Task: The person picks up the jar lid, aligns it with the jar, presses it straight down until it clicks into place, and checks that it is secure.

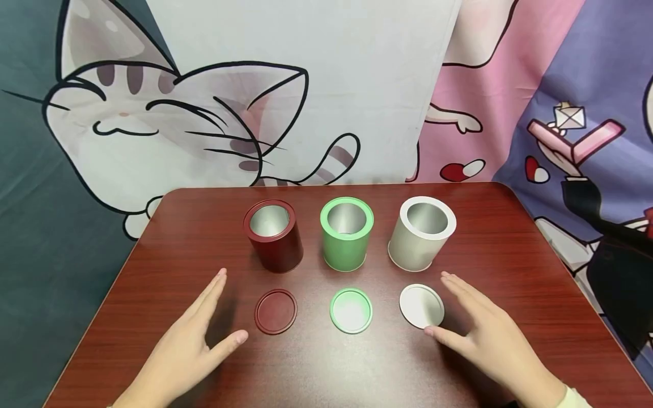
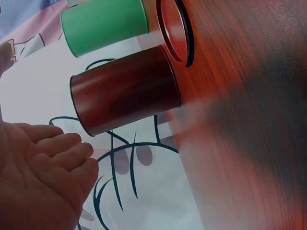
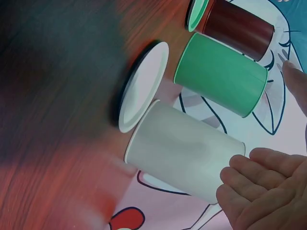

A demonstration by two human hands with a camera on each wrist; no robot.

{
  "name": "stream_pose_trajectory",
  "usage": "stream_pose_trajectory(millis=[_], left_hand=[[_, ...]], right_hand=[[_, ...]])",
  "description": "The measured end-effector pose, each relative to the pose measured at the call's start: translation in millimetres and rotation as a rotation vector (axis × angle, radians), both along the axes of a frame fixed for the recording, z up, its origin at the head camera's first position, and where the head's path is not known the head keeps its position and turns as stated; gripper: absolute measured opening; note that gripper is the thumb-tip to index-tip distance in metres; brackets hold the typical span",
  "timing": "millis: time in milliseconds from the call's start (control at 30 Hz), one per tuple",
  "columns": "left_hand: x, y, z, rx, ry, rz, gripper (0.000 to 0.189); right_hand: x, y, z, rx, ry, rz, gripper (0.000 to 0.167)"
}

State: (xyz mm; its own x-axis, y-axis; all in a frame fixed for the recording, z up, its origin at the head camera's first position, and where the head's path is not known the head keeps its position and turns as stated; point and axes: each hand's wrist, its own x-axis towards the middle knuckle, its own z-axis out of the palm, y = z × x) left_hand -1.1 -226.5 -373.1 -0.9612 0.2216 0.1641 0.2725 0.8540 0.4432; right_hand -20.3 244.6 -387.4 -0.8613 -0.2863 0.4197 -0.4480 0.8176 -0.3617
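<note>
Three open round tins stand in a row on the table: a dark red tin [image 1: 273,234] [image 2: 125,96], a green tin [image 1: 346,233] [image 2: 103,24] [image 3: 220,79] and a white tin [image 1: 421,232] [image 3: 184,151]. In front of each lies its lid: a red lid [image 1: 276,311] [image 2: 172,29], a green lid [image 1: 351,310] [image 3: 196,13] and a white lid [image 1: 421,306] [image 3: 143,86]. My left hand [image 1: 196,334] [image 2: 41,177] hovers flat, left of the red lid, fingers straight, holding nothing. My right hand [image 1: 479,328] [image 3: 261,191] hovers flat beside the white lid, thumb near its edge, holding nothing.
The tins and lids sit on a dark red wood-grain table [image 1: 510,249] with rounded far corners. Behind it hangs a cloth backdrop with cartoon cats [image 1: 168,119].
</note>
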Motion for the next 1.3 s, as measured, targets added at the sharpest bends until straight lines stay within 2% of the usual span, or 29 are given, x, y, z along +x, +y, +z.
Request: stream_pose_trajectory(millis=[300, 567, 733, 933, 1167, 1300], left_hand=[[0.1, -0.1, 0.7, 0.050, 0.022, 0.054, 0.092], [1.8, -0.6, -3.4, 0.049, 0.026, 0.067, 0.092], [2.6, 0.3, -4.6, 0.054, -0.002, 0.070, 0.095], [3.3, 0.2, -7.9, 0.052, 0.014, 0.064, 0.096], [0.2, 3.2, -9.4, 0.074, -0.029, 0.060, 0.098], [-1.1, 4.4, -12.5, 0.065, -0.023, 0.055, 0.098]], right_hand=[[-0.2, -8, -4.8, -0.014, -0.011, 0.007, 0.089], [-1.9, -14, -9.3, -0.028, -0.011, 0.029, 0.087], [-2.6, -19, -11.6, -0.036, -0.016, 0.040, 0.086], [-2.8, -27, -14.8, -0.034, -0.032, 0.056, 0.083], [-4.0, -38, -18.4, -0.021, -0.018, 0.109, 0.081], [-4.3, -46, -20.6, -0.002, -0.034, 0.112, 0.081]])
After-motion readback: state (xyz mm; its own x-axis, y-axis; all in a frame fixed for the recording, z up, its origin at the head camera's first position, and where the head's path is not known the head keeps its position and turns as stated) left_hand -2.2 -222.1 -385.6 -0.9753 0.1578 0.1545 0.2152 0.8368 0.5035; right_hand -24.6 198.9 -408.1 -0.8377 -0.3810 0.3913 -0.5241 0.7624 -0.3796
